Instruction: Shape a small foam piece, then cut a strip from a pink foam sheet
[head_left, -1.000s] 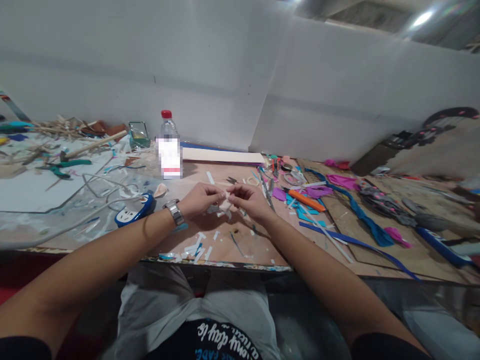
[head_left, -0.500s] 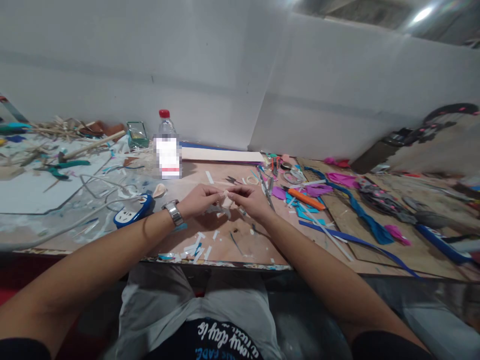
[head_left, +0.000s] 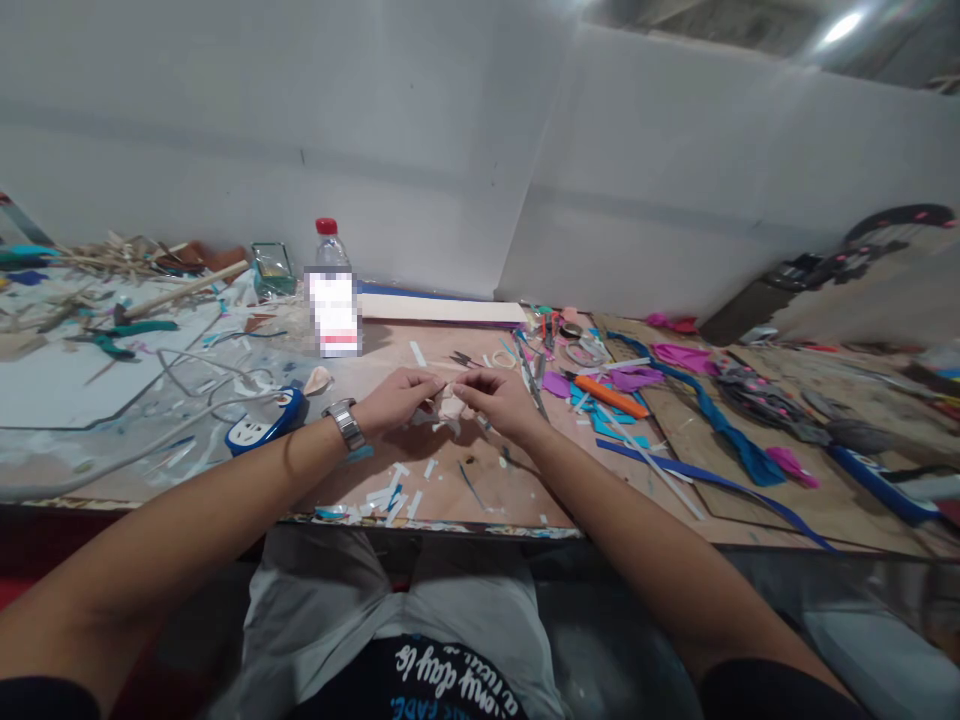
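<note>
Both forearms reach forward over the worktable [head_left: 435, 345], wrists angled inward so the fingertips nearly meet. The left hand [head_left: 397, 400], a metal watch [head_left: 346, 424] at its wrist, and the right hand [head_left: 501, 403] pinch a small pale piece [head_left: 449, 404] between them; its shape is probably irregular, though fingers partly hide it. The bottle's label [head_left: 334, 310] is pixelated; the dark shirt [head_left: 360, 690] legibly reads "day".

This is a craft workshop (pliers [head_left: 152, 327], paper scraps [head_left: 385, 497]).
</note>
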